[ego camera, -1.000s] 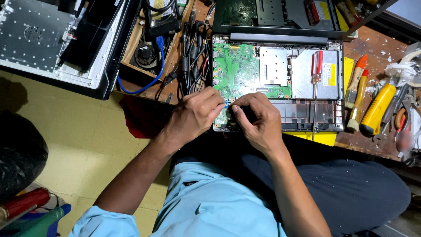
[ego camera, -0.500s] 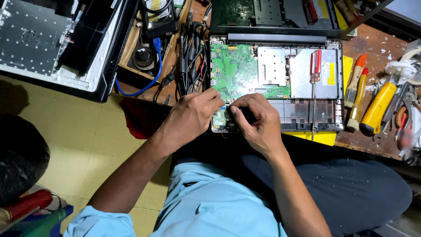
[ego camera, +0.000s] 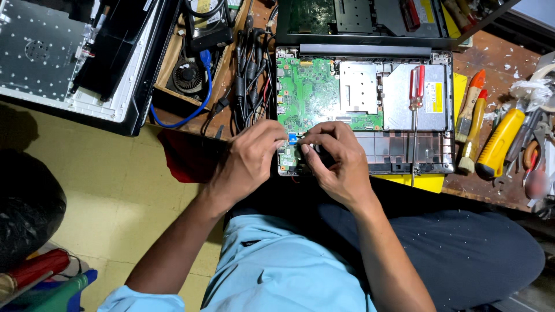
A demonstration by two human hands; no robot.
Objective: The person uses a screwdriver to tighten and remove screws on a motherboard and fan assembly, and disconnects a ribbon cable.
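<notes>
Both our hands meet at the near-left corner of the opened laptop base [ego camera: 404,153]. Left hand [ego camera: 248,159] has fingertips curled in and pinched onto a small blue tab [ego camera: 292,138] at the lower edge of the green circuit board [ego camera: 306,92]. Right hand [ego camera: 338,159] has thumb and forefinger pressed together right beside that tab, touching the board edge; whether anything sits between those fingers we cannot tell, since the knuckles cover the spot. The two hands nearly touch over the tab.

The board fills the left half of the base. To its right are a silver shield plate [ego camera: 358,86] and a flat grey metal cover [ego camera: 422,95]. A red-handled screwdriver [ego camera: 416,92] lies across that cover, shaft pointing toward us over the empty black bay.

The base rests on a worn wooden bench [ego camera: 509,63], over a yellow sheet [ego camera: 425,184]. To the right are two orange-handled brushes [ego camera: 471,115] and a yellow-handled tool [ego camera: 500,144] side by side. To the left of the base is a bundle of black cables [ego camera: 248,81], then a small fan [ego camera: 188,78] with a blue cable [ego camera: 202,86] in a wooden tray. A second opened laptop [ego camera: 358,20] lies behind the base. Far left is an upturned white casing [ego camera: 52,58].
</notes>
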